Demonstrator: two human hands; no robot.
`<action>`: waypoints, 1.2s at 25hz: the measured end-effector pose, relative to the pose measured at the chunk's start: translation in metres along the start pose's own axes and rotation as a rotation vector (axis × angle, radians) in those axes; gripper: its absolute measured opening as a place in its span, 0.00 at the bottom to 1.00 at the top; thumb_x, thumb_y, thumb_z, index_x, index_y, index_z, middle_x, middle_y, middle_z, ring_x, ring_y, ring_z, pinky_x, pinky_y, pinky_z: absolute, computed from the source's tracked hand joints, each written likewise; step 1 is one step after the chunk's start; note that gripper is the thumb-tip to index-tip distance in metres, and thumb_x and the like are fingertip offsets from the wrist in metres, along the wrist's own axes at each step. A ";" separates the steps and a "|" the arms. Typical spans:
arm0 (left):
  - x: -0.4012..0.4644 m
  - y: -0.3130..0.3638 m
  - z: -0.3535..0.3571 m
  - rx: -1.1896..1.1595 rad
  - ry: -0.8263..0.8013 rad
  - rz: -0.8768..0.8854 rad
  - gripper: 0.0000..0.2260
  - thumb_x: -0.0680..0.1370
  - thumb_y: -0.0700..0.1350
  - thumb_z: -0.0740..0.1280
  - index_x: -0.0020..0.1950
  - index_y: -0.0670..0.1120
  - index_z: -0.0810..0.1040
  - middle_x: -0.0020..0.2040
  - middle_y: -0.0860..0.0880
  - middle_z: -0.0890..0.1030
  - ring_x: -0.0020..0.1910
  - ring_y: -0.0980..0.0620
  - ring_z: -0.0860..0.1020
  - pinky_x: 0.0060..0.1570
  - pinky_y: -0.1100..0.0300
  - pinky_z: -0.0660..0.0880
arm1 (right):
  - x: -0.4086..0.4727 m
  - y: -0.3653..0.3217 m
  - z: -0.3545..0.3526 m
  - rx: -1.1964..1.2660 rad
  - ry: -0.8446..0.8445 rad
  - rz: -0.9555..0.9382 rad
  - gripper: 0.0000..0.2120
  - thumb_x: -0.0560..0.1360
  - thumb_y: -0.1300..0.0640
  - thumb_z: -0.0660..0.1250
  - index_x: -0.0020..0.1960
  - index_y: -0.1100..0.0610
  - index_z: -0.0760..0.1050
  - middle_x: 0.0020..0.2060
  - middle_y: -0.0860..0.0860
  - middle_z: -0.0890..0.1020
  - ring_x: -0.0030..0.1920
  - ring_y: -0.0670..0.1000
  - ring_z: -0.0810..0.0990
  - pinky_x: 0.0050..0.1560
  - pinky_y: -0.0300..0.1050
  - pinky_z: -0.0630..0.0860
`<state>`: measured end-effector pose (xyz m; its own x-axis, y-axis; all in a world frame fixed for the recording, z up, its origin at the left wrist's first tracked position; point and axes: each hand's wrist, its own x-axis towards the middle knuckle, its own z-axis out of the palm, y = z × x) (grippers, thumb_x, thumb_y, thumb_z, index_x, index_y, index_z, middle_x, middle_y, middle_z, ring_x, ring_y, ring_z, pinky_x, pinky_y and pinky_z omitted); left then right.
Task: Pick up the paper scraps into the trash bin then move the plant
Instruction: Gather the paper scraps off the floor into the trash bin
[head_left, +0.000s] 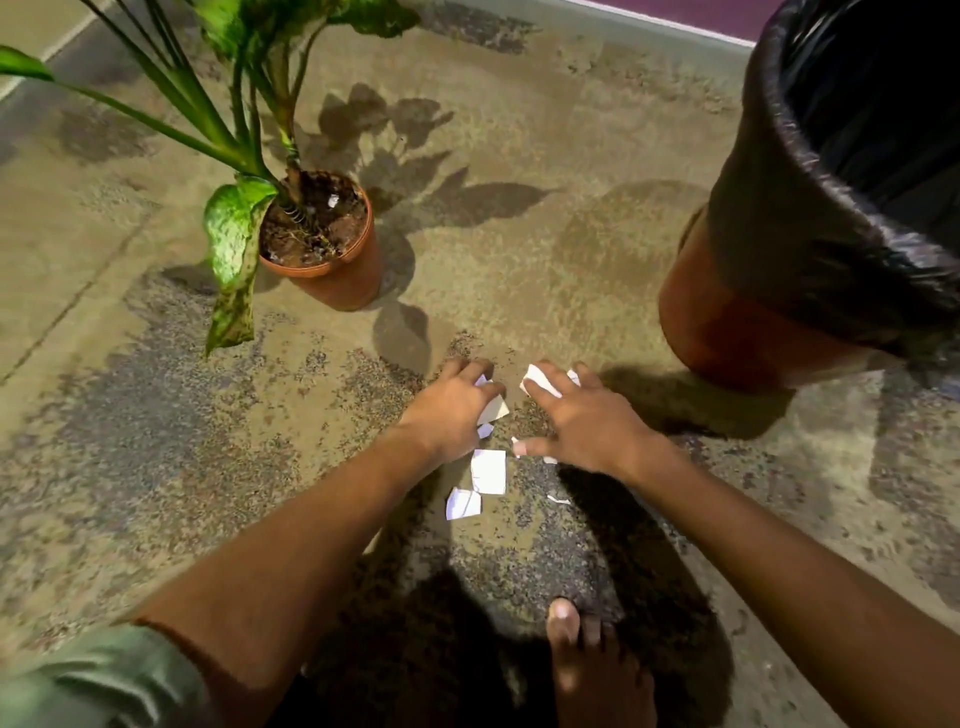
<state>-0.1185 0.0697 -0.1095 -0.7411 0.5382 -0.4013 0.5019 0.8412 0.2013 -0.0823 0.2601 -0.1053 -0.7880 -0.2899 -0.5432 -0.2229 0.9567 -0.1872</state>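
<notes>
A bare foot (582, 654) is being planted on the mottled, speckled concrete floor (519, 249). Just beyond it, loose paper scraps (488, 470) are lying between the forearms. Scraps are being pinched in the curled left hand (452, 402), and more are being pressed under the right hand (582, 410); how firmly cannot be told. Farther left the potted plant (322, 239) is standing, its leaves cut off. The liner-covered trash bin (810, 218) is being cropped at right, open floor between.
</notes>
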 end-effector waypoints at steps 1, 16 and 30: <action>-0.004 0.003 -0.001 -0.016 -0.042 0.013 0.30 0.74 0.47 0.69 0.74 0.50 0.63 0.77 0.46 0.57 0.74 0.42 0.54 0.70 0.45 0.65 | -0.009 0.000 0.004 -0.011 0.000 0.013 0.45 0.71 0.26 0.59 0.80 0.48 0.51 0.80 0.48 0.47 0.78 0.62 0.49 0.75 0.58 0.60; -0.029 0.038 0.007 -0.031 -0.114 0.136 0.14 0.73 0.37 0.70 0.57 0.49 0.79 0.58 0.49 0.75 0.55 0.50 0.73 0.59 0.57 0.75 | -0.061 -0.020 0.036 -0.066 0.214 -0.099 0.12 0.77 0.69 0.62 0.59 0.62 0.76 0.54 0.55 0.75 0.46 0.49 0.74 0.51 0.40 0.77; -0.010 0.038 -0.032 -0.004 -0.044 -0.005 0.08 0.74 0.39 0.69 0.53 0.45 0.79 0.51 0.46 0.78 0.48 0.46 0.79 0.48 0.57 0.77 | -0.152 -0.053 0.067 0.354 0.020 0.319 0.26 0.82 0.38 0.42 0.79 0.42 0.52 0.75 0.46 0.64 0.73 0.48 0.64 0.69 0.41 0.63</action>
<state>-0.1061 0.0984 -0.0689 -0.7234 0.5313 -0.4408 0.4962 0.8441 0.2031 0.0880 0.2514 -0.0671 -0.7969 0.0212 -0.6037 0.2390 0.9289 -0.2828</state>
